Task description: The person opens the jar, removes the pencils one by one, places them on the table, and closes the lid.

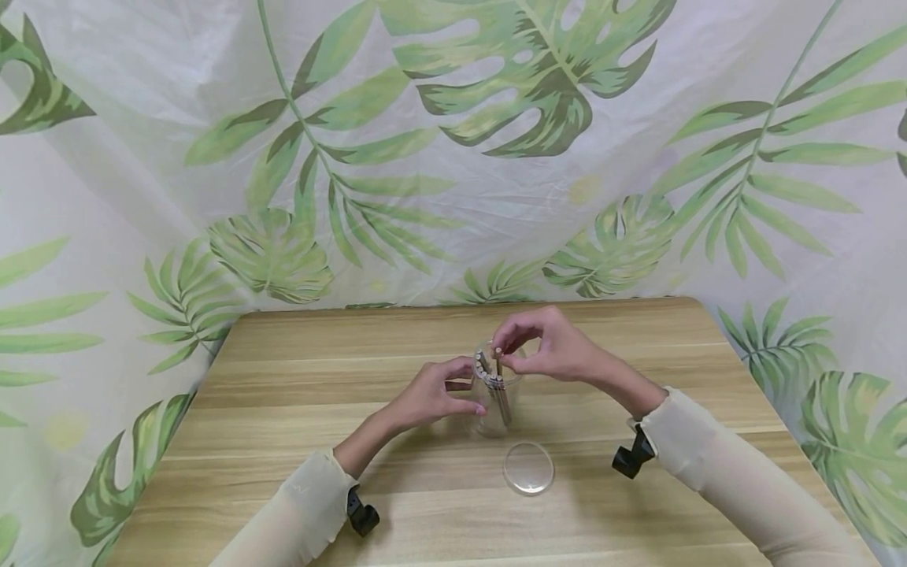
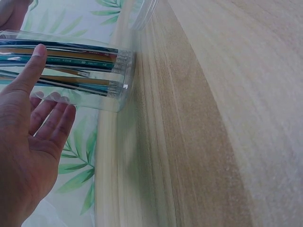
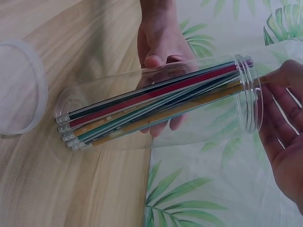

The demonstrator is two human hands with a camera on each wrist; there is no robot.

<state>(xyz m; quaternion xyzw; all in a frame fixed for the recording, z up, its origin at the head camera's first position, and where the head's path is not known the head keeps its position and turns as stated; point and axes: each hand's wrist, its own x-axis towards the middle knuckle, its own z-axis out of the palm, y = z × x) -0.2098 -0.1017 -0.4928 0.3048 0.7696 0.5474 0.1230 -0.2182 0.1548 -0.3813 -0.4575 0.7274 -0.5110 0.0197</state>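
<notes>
A clear plastic jar [image 1: 485,428] stands upright on the table, with several pencils [image 3: 156,100] leaning inside it. Their eraser ends are down at the jar's bottom. My left hand [image 1: 430,396] holds the jar from its left side, thumb in front and fingers behind. At the jar's mouth, my right hand [image 1: 560,346] pinches the top of one yellowish pencil [image 1: 499,364] between thumb and fingertips. In the right wrist view that pencil's lower part is still within the jar, among dark, red and green ones.
A round clear lid [image 1: 528,468] lies on the wooden table [image 1: 298,378] in front of the jar, slightly right. Behind the table hangs a leaf-patterned cloth [image 1: 496,197]. Each wrist wears a small black camera [image 1: 633,453].
</notes>
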